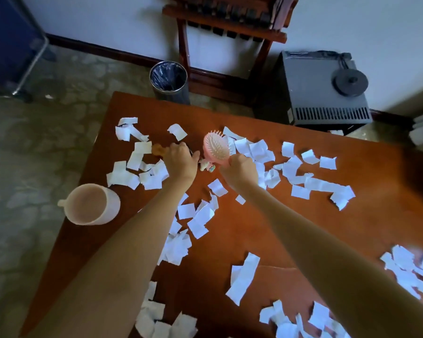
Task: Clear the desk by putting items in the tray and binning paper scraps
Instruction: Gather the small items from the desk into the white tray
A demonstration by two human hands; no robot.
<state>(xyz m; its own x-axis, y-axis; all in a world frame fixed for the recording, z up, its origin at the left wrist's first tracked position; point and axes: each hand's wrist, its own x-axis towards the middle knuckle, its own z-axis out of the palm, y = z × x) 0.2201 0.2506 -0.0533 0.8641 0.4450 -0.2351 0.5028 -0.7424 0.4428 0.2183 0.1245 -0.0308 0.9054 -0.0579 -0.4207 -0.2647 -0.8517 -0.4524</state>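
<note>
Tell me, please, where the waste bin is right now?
The waste bin stands on the floor just beyond the desk's far left corner, lined with a dark bag, beside the wooden rack against the wall.

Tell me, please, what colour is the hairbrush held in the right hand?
Pink, with pale bristles; the hairbrush shows clearly in the head view.

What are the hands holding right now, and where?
Right hand grips the pink hairbrush by its handle. Left hand is closed over something small; unclear what.
</note>
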